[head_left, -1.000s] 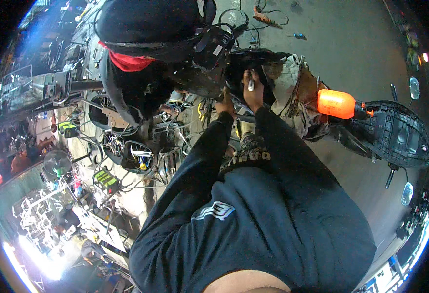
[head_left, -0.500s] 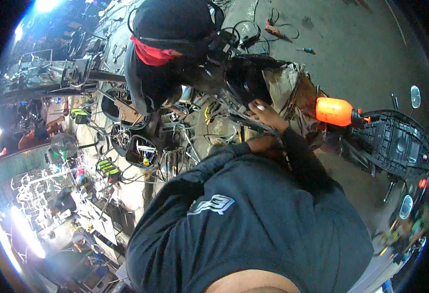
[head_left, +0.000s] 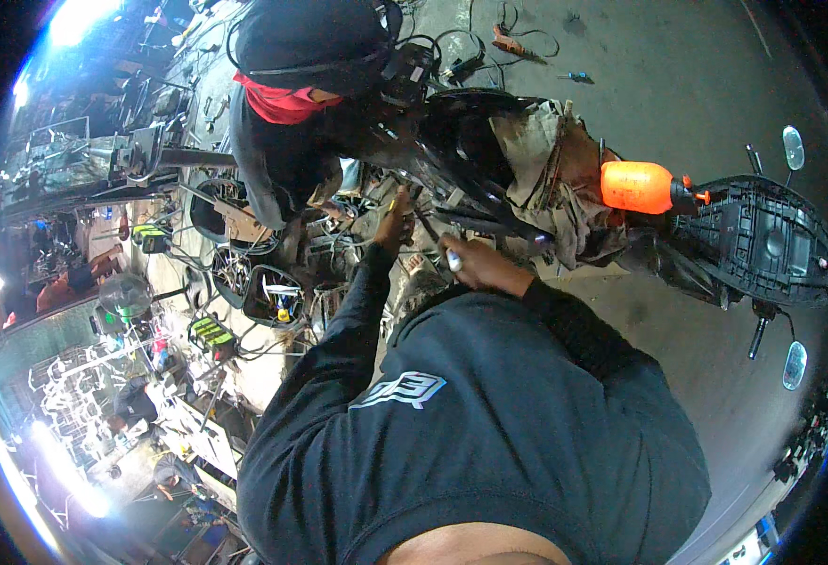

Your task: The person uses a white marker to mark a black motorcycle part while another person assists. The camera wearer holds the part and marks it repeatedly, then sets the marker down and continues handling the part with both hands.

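Observation:
My left hand reaches forward with its fingers stretched out, beside a small yellow thing among the clutter. Nothing shows clearly in its grasp. Close to my body, my right hand is closed, with a small white spot at its thumb side. A dark thin bar runs from near its fingers toward my left hand; whether I hold it is hard to tell. Just ahead lies the partly stripped motorbike, its dark frame bare and its middle draped with a brown cloth.
A co-worker in a black cap and red cloth leans in at the far left. An orange bottle rests on the bike. Bins of tools stand left; an orange power tool and a screwdriver lie on the floor beyond.
Both hands have come off the bike frame. My left hand has swung out forward and left, and my right hand has drawn back toward my body and left.

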Available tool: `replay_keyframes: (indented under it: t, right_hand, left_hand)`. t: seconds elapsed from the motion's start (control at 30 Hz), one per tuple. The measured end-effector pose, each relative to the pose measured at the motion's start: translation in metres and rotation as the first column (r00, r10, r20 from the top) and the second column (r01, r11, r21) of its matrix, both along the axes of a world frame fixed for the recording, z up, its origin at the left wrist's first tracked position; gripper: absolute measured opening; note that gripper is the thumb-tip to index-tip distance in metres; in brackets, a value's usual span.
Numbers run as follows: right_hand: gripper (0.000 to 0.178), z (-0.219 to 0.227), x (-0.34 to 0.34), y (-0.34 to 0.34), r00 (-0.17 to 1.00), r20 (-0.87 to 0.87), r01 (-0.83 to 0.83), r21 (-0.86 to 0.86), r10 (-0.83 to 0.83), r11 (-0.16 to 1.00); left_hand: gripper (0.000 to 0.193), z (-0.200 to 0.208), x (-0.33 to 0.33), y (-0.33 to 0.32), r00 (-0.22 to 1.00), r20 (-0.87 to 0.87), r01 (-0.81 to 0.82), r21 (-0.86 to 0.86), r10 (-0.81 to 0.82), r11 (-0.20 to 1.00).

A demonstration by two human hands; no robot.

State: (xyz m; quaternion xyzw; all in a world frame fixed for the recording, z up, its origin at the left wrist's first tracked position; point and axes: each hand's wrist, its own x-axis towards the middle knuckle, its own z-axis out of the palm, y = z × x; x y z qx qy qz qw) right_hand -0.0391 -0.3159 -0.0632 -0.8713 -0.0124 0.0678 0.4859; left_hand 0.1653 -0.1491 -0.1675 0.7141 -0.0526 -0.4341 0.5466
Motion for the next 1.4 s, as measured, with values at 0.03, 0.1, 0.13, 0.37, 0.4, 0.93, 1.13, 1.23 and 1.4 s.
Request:
replay_keyframes:
  t: [0.03,0.1,0.13,0.37,0.4,0.93,1.13,1.23,1.4]
  right_hand:
    - [0.053,-0.005,0.005,0.007,0.987,-0.156,-0.036,0.046,0.043,0.998]
    - [0.058,-0.011,0.014,0.016,0.964,-0.265,0.0,-0.041,-0.011,0.999]
    - [0.059,-0.013,0.014,0.012,0.961,-0.269,0.039,-0.119,-0.07,0.992]
    - [0.082,-0.008,-0.009,-0.011,0.924,-0.17,0.318,-0.152,-0.341,0.936]
    - [0.085,-0.008,-0.012,-0.01,0.915,-0.163,0.347,-0.147,-0.368,0.927]
    - [0.034,-0.033,0.016,0.035,0.73,-0.171,0.681,0.265,-0.661,0.683]
    - [0.035,-0.044,0.058,0.026,0.731,0.211,0.635,0.138,-0.649,0.76]
    - [0.038,-0.043,0.073,0.026,0.633,-0.316,0.759,0.434,-0.707,0.485]
    - [0.043,-0.053,0.079,0.029,0.568,-0.323,0.82,0.297,-0.757,0.488]
  left_hand:
    - [0.042,-0.027,0.009,0.0,0.953,0.284,0.127,-0.044,-0.11,0.991]
    - [0.036,-0.073,0.031,0.003,0.697,0.676,0.255,0.078,-0.239,0.964]
    - [0.036,-0.09,0.044,0.006,0.644,0.707,0.247,0.172,-0.294,0.954]
    - [0.064,-0.111,0.107,-0.032,0.498,0.798,-0.068,0.426,-0.339,0.902]
    - [0.067,-0.102,0.102,-0.036,0.66,0.692,0.02,0.374,-0.293,0.927]
    - [0.026,-0.017,0.019,-0.025,0.85,0.497,-0.008,-0.318,0.173,0.948]
    - [0.023,0.002,-0.055,0.143,0.657,0.712,0.282,0.071,-0.247,0.957]
    - [0.027,0.007,-0.08,0.257,0.424,0.756,0.259,0.426,-0.498,0.867]
    - [0.057,-0.03,-0.036,0.274,0.882,0.355,0.18,0.35,-0.308,0.919]
